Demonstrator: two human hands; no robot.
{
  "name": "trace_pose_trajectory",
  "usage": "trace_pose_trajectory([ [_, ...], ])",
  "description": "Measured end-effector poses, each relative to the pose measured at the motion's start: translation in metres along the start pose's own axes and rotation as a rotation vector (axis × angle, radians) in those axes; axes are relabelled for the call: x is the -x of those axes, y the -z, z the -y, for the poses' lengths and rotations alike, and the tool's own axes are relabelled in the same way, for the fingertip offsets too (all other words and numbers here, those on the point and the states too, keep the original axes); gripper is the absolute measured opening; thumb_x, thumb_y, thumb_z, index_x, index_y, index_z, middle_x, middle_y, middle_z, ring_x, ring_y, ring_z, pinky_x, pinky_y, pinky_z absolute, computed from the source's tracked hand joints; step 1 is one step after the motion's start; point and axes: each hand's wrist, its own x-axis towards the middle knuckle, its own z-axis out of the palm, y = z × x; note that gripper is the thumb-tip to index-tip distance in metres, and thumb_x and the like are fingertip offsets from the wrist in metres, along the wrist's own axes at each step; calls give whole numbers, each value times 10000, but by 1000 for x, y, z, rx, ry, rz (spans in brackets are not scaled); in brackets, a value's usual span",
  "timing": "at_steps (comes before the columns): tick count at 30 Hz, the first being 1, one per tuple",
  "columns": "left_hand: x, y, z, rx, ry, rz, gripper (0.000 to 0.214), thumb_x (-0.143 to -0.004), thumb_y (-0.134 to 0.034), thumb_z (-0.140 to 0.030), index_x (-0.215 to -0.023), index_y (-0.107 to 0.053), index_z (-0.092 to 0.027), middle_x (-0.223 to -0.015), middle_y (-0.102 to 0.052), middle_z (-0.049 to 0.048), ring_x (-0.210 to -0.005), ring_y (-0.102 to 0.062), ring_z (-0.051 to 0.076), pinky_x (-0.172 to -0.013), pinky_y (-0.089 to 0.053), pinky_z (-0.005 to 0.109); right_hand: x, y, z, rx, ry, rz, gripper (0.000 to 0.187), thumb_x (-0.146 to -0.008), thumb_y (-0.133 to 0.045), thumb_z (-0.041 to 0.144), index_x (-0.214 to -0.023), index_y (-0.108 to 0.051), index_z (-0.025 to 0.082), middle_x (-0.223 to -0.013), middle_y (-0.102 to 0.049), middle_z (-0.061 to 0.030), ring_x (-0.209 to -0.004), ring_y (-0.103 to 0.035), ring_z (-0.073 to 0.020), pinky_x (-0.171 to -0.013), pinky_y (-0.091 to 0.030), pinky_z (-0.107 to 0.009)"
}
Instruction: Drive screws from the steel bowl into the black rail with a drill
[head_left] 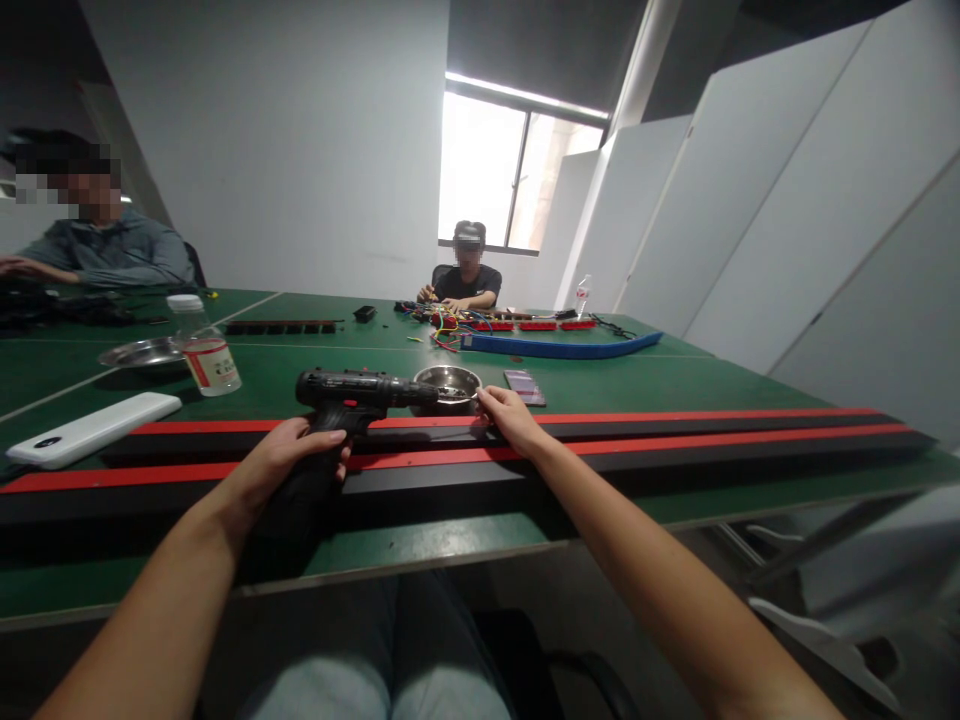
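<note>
My left hand [289, 460] is wrapped round the handle of a black cordless drill [341, 392], which lies level and points to the right. Its chuck and bit end reach toward my right hand [508, 415]. The thumb and fingertips of that hand are pinched together by the bit's end; anything between them is too small to make out. Behind the fingertips stands a steel bowl [448, 373] with small dark pieces in it. Below both hands, two long black bars with red top strips, a nearer bar [637, 458] and a farther bar [675, 422], lie side by side across the table.
On the green table [480, 540] are a white power bank [97, 428], a plastic bottle [210, 360], a steel dish [139, 352], a phone [524, 387], a curved blue strip [562, 346] and tangled wires [442, 322]. Two people sit across the table.
</note>
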Motion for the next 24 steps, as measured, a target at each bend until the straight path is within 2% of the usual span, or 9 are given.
trace_pose_trajectory([
  [6, 5, -5, -5, -6, 16, -13, 330, -721, -839, -376, -827, -668, -114, -713, -695, 67, -609, -663, 172, -543, -524, 246, 1, 0, 2, -11, -10, 9, 536, -798, -651, 712, -731, -568, 187, -672, -569, 1, -588, -550, -127, -561, -412, -252],
  [15, 6, -4, -4, -20, 6, 0, 326, -762, -816, -383, -849, -664, -109, -712, -689, 74, -619, -655, 170, -550, -523, 245, 2, -1, 4, -20, -19, 7, 553, -773, -674, 723, -728, -554, 185, -653, -550, 14, -567, -529, -116, -537, -379, -236],
  [24, 7, -5, -5, 21, 38, -25, 348, -705, -861, -371, -838, -670, -111, -707, -688, 65, -610, -664, 171, -547, -524, 246, 3, -1, 5, 22, -4, 14, 550, -808, -635, 724, -720, -559, 187, -649, -543, 11, -572, -519, -118, -555, -390, -247],
])
